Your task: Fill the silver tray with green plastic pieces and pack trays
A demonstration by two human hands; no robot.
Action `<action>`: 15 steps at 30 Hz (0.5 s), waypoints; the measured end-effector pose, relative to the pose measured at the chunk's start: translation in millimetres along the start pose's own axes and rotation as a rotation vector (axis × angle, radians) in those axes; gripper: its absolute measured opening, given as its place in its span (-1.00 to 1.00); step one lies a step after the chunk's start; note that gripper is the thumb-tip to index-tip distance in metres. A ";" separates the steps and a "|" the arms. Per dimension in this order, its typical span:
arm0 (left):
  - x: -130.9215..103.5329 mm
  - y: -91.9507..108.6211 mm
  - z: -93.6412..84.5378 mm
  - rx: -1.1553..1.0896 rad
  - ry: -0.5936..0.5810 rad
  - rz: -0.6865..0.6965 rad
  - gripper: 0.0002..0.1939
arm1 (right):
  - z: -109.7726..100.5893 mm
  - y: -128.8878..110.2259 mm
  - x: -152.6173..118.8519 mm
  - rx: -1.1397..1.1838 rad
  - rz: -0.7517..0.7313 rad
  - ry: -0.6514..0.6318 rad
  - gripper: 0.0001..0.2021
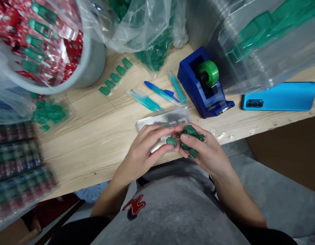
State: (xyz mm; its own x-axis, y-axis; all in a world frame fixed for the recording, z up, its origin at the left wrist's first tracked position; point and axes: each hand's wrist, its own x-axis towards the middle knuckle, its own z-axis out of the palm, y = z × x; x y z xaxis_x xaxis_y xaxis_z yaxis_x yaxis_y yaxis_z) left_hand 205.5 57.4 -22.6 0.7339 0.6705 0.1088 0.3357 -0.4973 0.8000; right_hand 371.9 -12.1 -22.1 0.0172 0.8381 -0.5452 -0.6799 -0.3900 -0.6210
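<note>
Near the table's front edge, my right hand (pixel 202 144) is closed round several small dark green plastic pieces (pixel 190 132). My left hand (pixel 149 144) reaches in from the other side, its thumb and fingers pinching a single green plastic piece (pixel 171 141) between the two hands. Partly hidden under both hands lies a shallow clear plastic tray (pixel 144 123) with a pale inside. Beyond it, several blue and turquoise pens (pixel 160 92) rest on the wood. A row of similar green pieces (pixel 116 77) lies farther back.
A blue tape dispenser (pixel 192 80) with green tape stands right of the pens, beside a blue phone (pixel 280 97). At the back left is a grey bucket (pixel 92 68) of red wrapped items. Green pieces (pixel 50 112) lie left, near packed clear boxes (pixel 19 166). Plastic bags (pixel 144 23) crowd the back.
</note>
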 end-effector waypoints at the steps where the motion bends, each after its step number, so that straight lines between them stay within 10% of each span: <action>1: 0.2 1.3 1.2 -0.035 -0.022 -0.006 -0.64 | 0.1 0.6 0.0 0.001 -0.017 -0.007 -0.79; 15: -0.7 14.2 5.5 -0.297 0.187 -0.077 -0.78 | 7.7 -2.5 -13.8 -0.528 -0.312 0.010 -0.83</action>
State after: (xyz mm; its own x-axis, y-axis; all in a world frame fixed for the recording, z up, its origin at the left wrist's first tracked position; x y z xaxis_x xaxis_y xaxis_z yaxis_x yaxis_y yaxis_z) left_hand 213.0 46.8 -14.6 0.5828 0.8028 0.1260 0.1792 -0.2782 0.9437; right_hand 367.7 -19.7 -8.7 0.1663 0.9405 -0.2963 -0.1870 -0.2650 -0.9459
